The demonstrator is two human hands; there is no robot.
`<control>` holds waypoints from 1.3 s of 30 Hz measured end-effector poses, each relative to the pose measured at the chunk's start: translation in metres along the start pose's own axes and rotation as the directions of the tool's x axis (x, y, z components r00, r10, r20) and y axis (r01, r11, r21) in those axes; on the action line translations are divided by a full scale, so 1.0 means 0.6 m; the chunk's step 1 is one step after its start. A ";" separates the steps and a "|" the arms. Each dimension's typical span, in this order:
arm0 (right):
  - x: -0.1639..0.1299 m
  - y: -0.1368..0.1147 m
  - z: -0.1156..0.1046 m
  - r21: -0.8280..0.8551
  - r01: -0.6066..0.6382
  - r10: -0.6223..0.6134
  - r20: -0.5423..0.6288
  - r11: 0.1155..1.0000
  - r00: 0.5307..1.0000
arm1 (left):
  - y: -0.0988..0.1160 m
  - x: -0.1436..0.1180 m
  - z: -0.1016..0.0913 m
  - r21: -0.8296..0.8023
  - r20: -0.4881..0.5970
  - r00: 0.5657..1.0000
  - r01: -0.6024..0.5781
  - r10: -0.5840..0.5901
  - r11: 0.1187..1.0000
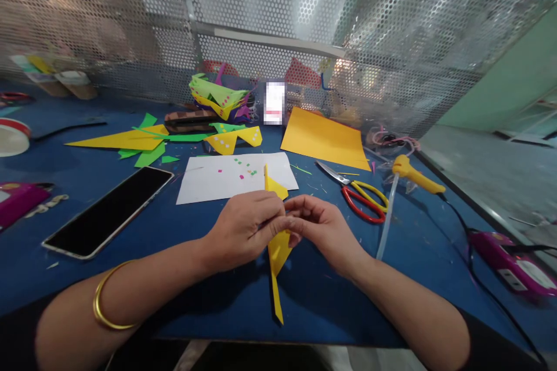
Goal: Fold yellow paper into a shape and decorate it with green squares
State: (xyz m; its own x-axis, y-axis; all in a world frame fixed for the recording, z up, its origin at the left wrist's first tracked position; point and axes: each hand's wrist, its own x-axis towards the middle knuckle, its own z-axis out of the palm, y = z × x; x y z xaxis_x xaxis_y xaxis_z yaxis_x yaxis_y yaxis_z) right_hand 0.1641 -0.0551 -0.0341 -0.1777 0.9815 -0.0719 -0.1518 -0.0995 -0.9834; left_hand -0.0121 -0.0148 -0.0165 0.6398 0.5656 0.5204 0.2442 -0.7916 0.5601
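A folded yellow paper cutout (278, 258) stands on edge between my hands, its long thin strip pointing towards me. My left hand (246, 226) is closed on it from the left, thumb and fingers pinching near its middle. From the right, my right hand (324, 229) pinches the same spot, its fingertips meeting the left thumb. Both hands hide the middle of the cutout. Just beyond lies a white sheet of paper (204, 177) with small green and pink paper bits on it. Scissors (363, 200) with red and yellow handles lie to the right of my right hand.
A black phone (111, 208) lies at left. A yellow glue gun (418, 175) and a purple power strip (516, 264) with cables are at right. Behind are an orange sheet (326, 138), paper masks (217, 95), green and yellow scraps (150, 155) and a perforated metal screen (261, 6).
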 end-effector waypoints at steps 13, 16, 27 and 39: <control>0.011 -0.005 -0.024 -0.035 0.120 -0.125 -0.267 0.992 0.956 | -0.045 0.012 -0.009 0.005 -0.390 0.856 0.370 -0.339 0.929; 0.016 -0.007 -0.027 -0.157 0.153 -0.193 -0.289 0.976 0.938 | -0.053 0.015 -0.015 -0.005 -0.495 0.823 0.318 -0.279 0.948; 0.026 0.012 -0.039 -0.522 0.109 -0.237 -0.183 0.846 0.954 | -0.048 0.015 -0.019 0.173 -0.120 0.842 0.540 -0.527 0.824; 0.018 0.017 -0.026 -0.849 0.081 -0.172 -0.012 0.523 0.985 | -0.065 0.009 -0.005 0.078 -0.075 0.885 0.464 -0.459 0.882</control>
State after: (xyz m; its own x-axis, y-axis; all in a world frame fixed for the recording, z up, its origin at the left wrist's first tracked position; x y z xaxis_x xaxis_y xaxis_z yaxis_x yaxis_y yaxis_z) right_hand 0.1760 -0.0427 -0.0476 -0.1372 0.9858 0.0965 0.7315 0.1665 -0.6612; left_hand -0.0206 0.0200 -0.0336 0.3994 0.8814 0.2522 0.5693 -0.4541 0.6854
